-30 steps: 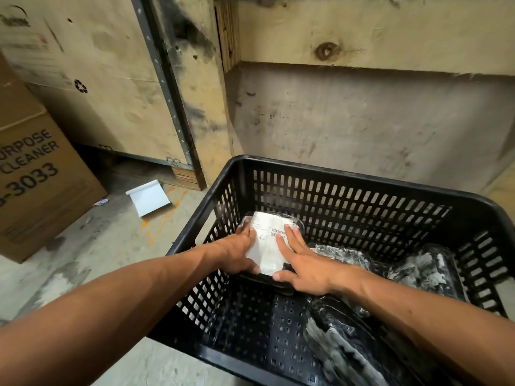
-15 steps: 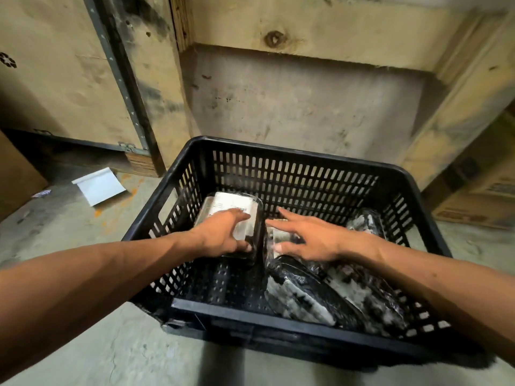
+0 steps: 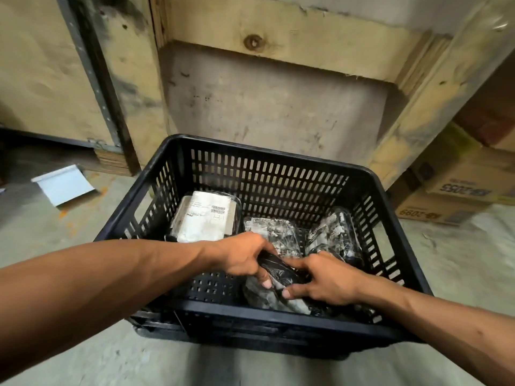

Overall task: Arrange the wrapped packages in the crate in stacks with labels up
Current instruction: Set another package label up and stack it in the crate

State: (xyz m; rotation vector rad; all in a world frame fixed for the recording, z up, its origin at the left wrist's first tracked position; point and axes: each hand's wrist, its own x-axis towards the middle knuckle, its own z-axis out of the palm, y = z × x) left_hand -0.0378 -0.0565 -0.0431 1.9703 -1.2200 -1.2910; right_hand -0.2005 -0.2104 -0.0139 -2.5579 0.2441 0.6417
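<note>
Crumpled packs [image 3: 331,235] crowding crate [image 3: 267,146] right; labelled pack [image 3: 206,217] flat far-left. Both hands, left [image 3: 242,256] and right [image 3: 326,280], gripping dark wrapped pack [image 3: 278,271].

Black slotted crate [image 3: 267,174]; white-labelled package [image 3: 204,217]; black-and-white crinkled packages [image 3: 274,285]; brown cardboard boxes [image 3: 457,190].

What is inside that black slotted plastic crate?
The black slotted plastic crate holds a label-up clear-wrapped package back left, two crumpled wrapped packages behind, and a dark wrapped package gripped by left hand and right hand. Beneath them stays hidden.
</note>
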